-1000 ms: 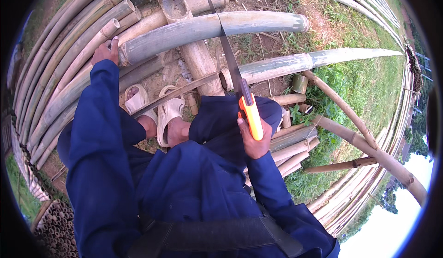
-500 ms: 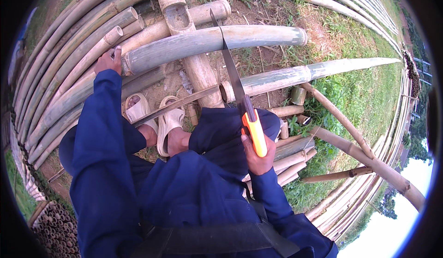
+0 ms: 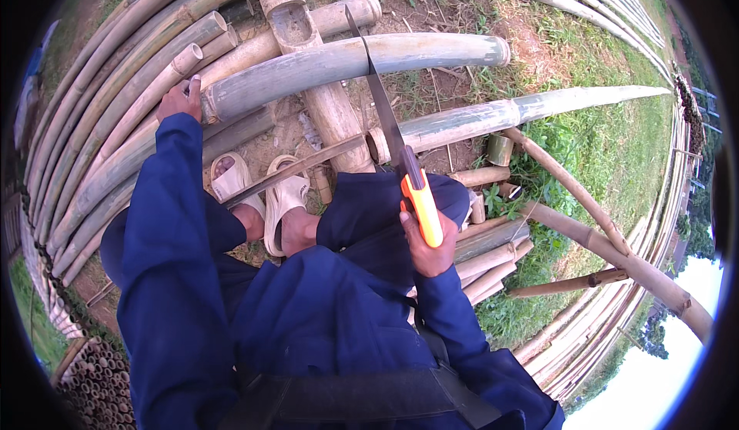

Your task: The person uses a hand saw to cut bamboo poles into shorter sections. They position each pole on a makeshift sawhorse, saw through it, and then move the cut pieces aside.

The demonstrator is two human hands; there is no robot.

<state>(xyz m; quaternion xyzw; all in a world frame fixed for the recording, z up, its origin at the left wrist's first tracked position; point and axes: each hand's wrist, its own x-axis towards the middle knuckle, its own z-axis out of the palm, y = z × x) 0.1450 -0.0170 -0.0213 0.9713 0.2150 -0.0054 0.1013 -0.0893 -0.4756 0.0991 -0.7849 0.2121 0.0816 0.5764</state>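
Note:
My right hand is wrapped round the orange-and-yellow handle of a hand saw. Its long dark blade points away from me and crosses a thick grey-green bamboo pole, with the tip beyond the far side. Whether the teeth have cut in cannot be made out. At the pole's left part, by a node, my left hand grips it with curled fingers. The pole rests across a notched bamboo support.
Several bamboo poles lie stacked at the left. Another pole points right from near my knees, beside a thin strip crossing my sandals. Short pieces lie by my right forearm. Propped poles stand on the grass at right.
The whole view has shifted slightly, so most things sit a little higher in it. Both hands keep their grips, and the saw barely moves against the pole.

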